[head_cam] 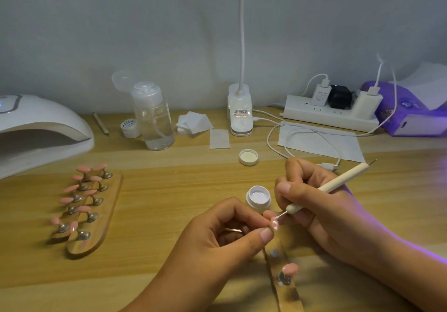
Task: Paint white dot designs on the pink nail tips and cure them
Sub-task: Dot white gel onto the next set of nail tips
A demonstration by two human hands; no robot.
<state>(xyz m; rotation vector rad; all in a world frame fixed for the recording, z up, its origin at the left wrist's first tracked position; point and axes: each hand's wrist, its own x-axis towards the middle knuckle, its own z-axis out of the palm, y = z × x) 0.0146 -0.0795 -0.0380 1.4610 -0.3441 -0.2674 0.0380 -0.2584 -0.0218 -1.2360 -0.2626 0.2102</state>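
I've got the left hand [225, 234] curled in, thumb and forefinger pinching the nail tip [275, 224] and lifting it off the table [169, 190], tilted so its pink face looks up at me. That's why it's held and not left on its stand: I get a steady angle for the dots. The right hand [314, 205] grips the dotting tool [324, 188] like a pen, fingers closed round the white shaft, and the metal point is touching the tip, where white marks already show. The little jar [258, 199] sits open just behind the two hands, close for reloading, I'd say; its inside looks pale and glossy, white gel by my guess. Its lid [248, 157] lies upturned farther back, out of the way. On the left, the wooden strip [106, 215] carries the other pink tips [83, 168] on metal stands, and they look plain from here. Beside it the curing lamp [36, 123] waits, mouth facing the work. A second strip [287, 294] under my wrists holds one pink tip on its stand. At the back, the pump bottle [154, 123] is roughly half full of clear liquid, cap flipped open.
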